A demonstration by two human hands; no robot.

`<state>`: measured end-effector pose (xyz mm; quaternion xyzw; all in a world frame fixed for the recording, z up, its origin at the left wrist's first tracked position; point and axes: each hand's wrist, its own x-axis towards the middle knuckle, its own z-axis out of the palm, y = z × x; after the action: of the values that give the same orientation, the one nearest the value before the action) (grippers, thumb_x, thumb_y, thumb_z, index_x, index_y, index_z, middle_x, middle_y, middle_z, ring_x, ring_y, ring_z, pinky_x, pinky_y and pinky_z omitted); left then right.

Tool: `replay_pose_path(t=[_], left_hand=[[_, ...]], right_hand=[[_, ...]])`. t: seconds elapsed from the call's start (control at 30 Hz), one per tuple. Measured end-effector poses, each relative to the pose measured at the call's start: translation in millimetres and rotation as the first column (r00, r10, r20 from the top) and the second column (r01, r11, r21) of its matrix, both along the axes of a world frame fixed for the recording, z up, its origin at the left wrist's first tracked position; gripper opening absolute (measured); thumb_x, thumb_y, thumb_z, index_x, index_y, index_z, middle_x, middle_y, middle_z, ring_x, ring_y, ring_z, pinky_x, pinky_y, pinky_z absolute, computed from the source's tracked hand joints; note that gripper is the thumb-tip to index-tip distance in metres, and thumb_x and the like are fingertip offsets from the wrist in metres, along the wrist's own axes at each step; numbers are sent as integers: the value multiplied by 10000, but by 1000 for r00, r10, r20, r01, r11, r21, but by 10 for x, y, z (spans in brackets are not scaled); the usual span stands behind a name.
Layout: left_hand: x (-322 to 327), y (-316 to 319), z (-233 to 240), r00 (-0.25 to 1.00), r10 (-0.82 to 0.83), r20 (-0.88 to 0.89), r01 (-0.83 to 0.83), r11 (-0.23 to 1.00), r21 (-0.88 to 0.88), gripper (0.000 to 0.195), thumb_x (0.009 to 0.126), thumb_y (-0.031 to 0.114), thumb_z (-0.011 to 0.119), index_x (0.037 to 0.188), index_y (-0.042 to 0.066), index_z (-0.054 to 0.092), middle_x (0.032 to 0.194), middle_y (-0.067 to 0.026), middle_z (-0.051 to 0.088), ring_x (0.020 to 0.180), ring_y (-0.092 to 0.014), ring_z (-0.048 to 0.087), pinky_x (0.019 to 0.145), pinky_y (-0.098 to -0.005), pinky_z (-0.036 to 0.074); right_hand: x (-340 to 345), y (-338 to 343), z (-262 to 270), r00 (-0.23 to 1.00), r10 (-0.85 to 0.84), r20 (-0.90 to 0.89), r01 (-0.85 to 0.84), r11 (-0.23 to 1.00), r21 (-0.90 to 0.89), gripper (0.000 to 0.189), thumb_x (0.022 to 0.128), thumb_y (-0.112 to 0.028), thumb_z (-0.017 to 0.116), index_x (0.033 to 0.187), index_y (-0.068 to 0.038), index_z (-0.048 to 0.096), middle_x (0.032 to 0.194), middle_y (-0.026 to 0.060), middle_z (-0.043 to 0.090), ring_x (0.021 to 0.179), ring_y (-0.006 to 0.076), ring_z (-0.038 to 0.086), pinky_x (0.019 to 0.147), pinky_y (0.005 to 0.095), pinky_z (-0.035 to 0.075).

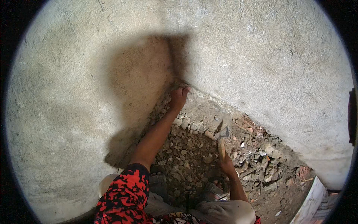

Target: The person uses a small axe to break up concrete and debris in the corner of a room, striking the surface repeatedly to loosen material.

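Note:
My left hand reaches into the corner where the two plastered walls meet the ground. Its fingers are bent at the wall's foot, and whether they hold anything is hidden. Lower and to the right, my right hand grips the wooden handle of a small hammer or hatchet-like tool. The tool's metal head lies just above broken rubble, near a pale stone. Whether the head touches the ground cannot be told.
Rough plastered walls rise at left and right. Loose stones and brick chips lie along the right wall's foot. A white board stands at the lower right. My sandalled foot rests beside the rubble.

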<state>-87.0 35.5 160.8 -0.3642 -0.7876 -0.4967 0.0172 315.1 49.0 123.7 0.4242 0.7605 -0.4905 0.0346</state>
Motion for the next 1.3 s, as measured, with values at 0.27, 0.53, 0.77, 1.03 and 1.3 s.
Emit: replay_pose_path(t=[0.27, 0.53, 0.77, 1.03, 1.3], left_hand=[[113, 0, 177, 967, -216, -134, 203, 973, -107, 329, 796, 321, 572, 812, -4, 614, 818, -192, 596, 740, -354, 570, 671, -421, 436], [143, 17, 127, 951, -275, -141, 205, 904, -376, 321, 789, 313, 556, 955, 40, 589, 858, -170, 604, 748, -340, 582, 648, -417, 462], [380, 300, 390, 886, -371, -279, 301, 916, -264, 242, 813, 205, 501, 953, 23, 579, 855, -188, 596, 771, -344, 577, 657, -412, 463], [183, 195, 12, 922, -332, -198, 258, 910, -323, 282, 839, 243, 509, 963, -4, 562, 842, -223, 584, 771, -344, 578, 652, -418, 454], [3, 237, -337, 941, -279, -191, 255, 957, -142, 262, 807, 231, 554, 979, 36, 576, 850, -201, 590, 782, -328, 588, 678, -416, 467]], right_hand=[[-465, 43, 1211, 1000, 16, 15, -16, 1000, -7, 475, 832, -277, 487, 1206, 3, 397, 978, 225, 575, 853, 332, 583, 723, 410, 454], [-1125, 251, 2512, 211, 218, -953, 132, 959, 249, 222, 841, -220, 538, 979, -47, 530, 688, 87, 549, 554, 135, 511, 468, 278, 433], [-1250, 545, 1218, 962, 190, -198, -133, 954, 271, 390, 830, -228, 559, 1150, -31, 457, 813, 136, 583, 641, 220, 544, 594, 320, 474], [-986, 302, 2640, 541, 208, -815, 215, 903, 373, 420, 849, -322, 529, 1100, 3, 442, 698, 68, 516, 478, 133, 461, 396, 275, 394], [-1600, 394, 1164, 969, 141, -204, -119, 986, 115, 227, 851, -121, 495, 1036, 4, 462, 779, 99, 585, 484, 138, 488, 376, 281, 397]])
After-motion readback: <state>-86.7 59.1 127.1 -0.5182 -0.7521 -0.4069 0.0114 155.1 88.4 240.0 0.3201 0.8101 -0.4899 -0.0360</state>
